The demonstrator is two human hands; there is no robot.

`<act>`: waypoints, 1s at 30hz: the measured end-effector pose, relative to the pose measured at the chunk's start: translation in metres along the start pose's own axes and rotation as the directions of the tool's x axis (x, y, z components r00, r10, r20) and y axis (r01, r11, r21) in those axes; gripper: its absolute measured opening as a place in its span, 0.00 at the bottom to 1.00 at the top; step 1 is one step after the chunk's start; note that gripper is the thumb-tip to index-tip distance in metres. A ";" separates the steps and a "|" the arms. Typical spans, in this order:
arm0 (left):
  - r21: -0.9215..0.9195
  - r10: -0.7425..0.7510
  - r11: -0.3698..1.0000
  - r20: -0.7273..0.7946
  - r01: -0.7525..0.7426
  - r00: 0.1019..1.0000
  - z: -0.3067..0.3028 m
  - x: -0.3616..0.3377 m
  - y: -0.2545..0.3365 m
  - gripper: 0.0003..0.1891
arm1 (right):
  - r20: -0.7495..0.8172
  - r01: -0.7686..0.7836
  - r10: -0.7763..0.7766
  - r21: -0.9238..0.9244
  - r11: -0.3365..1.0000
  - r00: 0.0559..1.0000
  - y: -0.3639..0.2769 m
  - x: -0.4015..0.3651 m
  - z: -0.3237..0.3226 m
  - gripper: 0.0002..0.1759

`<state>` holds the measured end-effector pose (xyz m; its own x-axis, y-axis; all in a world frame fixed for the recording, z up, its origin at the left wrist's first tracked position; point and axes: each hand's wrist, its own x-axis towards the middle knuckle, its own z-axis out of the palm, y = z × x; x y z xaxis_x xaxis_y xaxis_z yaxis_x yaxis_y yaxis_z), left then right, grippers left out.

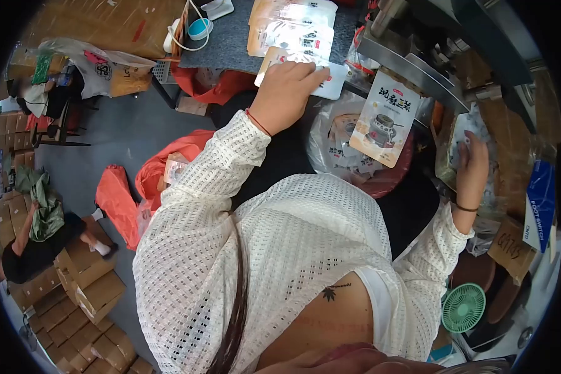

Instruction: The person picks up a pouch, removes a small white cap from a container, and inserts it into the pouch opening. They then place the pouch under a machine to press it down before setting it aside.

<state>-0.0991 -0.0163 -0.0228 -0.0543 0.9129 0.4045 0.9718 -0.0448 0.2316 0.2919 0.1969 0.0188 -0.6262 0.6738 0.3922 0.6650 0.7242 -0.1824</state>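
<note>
My left hand (283,96) is over the front edge of the grey table, its fingers closed on a printed pouch (336,82) at the near end of a row of pouches. Overlapping pouches (293,31) lie just beyond it. My right hand (474,168) hangs beside a plastic-lined box (450,156) on the right, fingers partly spread, and I see nothing in them. Between my hands an upright printed pouch (385,118) sits at the metal edge of a machine (411,65). Below it, a red bin lined with a clear bag (321,134) holds several small sachets (349,153).
Red plastic bags (162,165) lie on the floor at left. A person in dark clothes (40,249) sits among stacked cartons (87,346). A blue foot switch box (539,202) and a green fan (463,307) are at right. A cable (190,43) lies on the table.
</note>
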 end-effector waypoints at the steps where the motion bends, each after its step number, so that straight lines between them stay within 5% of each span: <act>1: -0.023 -0.002 1.000 -0.059 0.001 0.998 -0.002 0.002 0.001 0.24 | -0.014 -0.046 0.046 0.010 0.999 0.999 0.005 -0.001 0.003 0.15; 4: -0.224 -0.051 0.975 -0.197 0.006 0.979 0.011 -0.001 -0.007 0.20 | -0.061 -0.136 0.138 0.039 0.990 0.989 0.015 -0.003 0.000 0.14; 5: -0.332 -0.179 0.937 -0.206 0.103 0.962 0.007 0.000 0.000 0.14 | -0.078 -0.135 0.140 0.058 0.989 0.987 0.013 -0.002 -0.005 0.14; 8: -0.761 -0.331 0.502 0.270 0.410 0.904 -0.010 0.004 0.032 0.08 | -0.126 -0.214 0.260 0.296 0.931 0.957 0.010 -0.006 -0.013 0.13; 9: -0.793 -0.339 0.454 0.269 0.407 0.901 -0.006 0.005 0.041 0.11 | -0.134 -0.242 0.318 0.400 0.884 0.939 0.009 -0.007 -0.015 0.13; 13: -0.798 -0.255 0.442 0.327 0.411 0.910 -0.003 0.012 0.066 0.10 | -0.128 -0.206 0.364 0.634 0.745 0.923 -0.040 -0.015 -0.016 0.12; 14: -0.796 -0.235 0.437 0.347 0.418 0.908 0.001 0.013 0.072 0.10 | 0.002 -0.239 0.309 0.636 0.733 0.951 -0.059 -0.016 -0.019 0.11; 15: -0.795 -0.213 0.434 0.367 0.424 0.906 0.004 0.015 0.077 0.10 | -0.008 -0.060 0.074 0.510 0.858 0.997 -0.084 -0.009 -0.025 0.09; 16: -0.792 -0.194 0.451 0.363 0.411 0.911 0.006 0.017 0.082 0.10 | 0.015 0.042 -0.059 0.531 0.846 0.998 -0.099 -0.003 -0.028 0.08; 21: -0.815 -0.140 0.433 0.361 0.385 0.922 0.008 0.019 0.101 0.09 | 0.092 -0.137 0.109 0.819 0.558 0.990 -0.134 0.004 -0.030 0.07; 25: -0.824 -0.111 0.225 0.509 0.520 0.854 0.011 0.018 0.114 0.10 | 0.058 0.052 -0.103 0.567 0.822 0.993 -0.129 0.011 -0.028 0.07; 30: -0.710 0.097 -0.019 0.700 0.704 0.708 0.024 0.013 0.120 0.15 | 0.164 -0.025 -0.085 0.574 0.819 0.983 -0.117 0.011 -0.033 0.12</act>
<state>0.0220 0.0003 -0.0111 0.2161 0.9258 -0.3102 -0.2197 0.3556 0.9084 0.2210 0.1146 0.0740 -0.7386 0.6249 0.2529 0.3266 0.6599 -0.6767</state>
